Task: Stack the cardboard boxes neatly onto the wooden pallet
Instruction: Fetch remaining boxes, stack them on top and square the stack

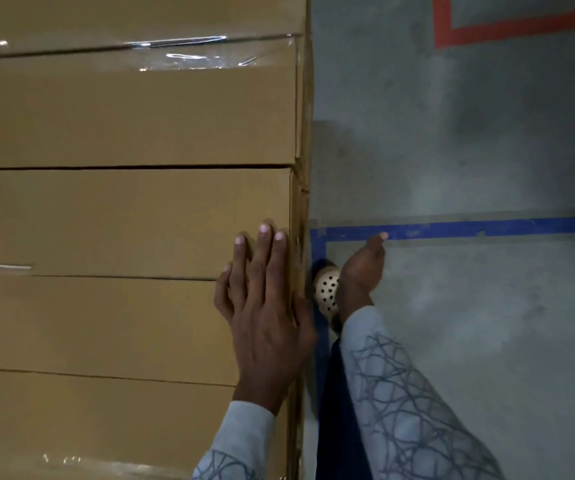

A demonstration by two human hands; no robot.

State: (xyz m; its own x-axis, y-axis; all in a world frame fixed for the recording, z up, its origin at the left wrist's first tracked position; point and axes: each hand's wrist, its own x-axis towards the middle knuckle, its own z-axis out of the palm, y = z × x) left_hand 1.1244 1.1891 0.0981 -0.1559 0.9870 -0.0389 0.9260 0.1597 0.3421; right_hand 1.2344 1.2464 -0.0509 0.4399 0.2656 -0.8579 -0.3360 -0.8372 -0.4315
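Observation:
Several flat brown cardboard boxes [130,220] lie side by side, filling the left half of the view; their right ends line up along one edge. Clear tape glints on the far one. My left hand [262,306] lies flat on the box tops near that right edge, fingers straight and spread, thumb over the edge. My right hand [362,268] hangs off the boxes over the floor, thumb raised; its fingers are hidden behind the palm. The wooden pallet is out of view.
Grey concrete floor [469,150] fills the right half. A blue tape line [469,227] runs across it with a corner beside the boxes, and a red tape outline [508,29] lies at the top right. My perforated white shoe [327,292] stands next to the stack.

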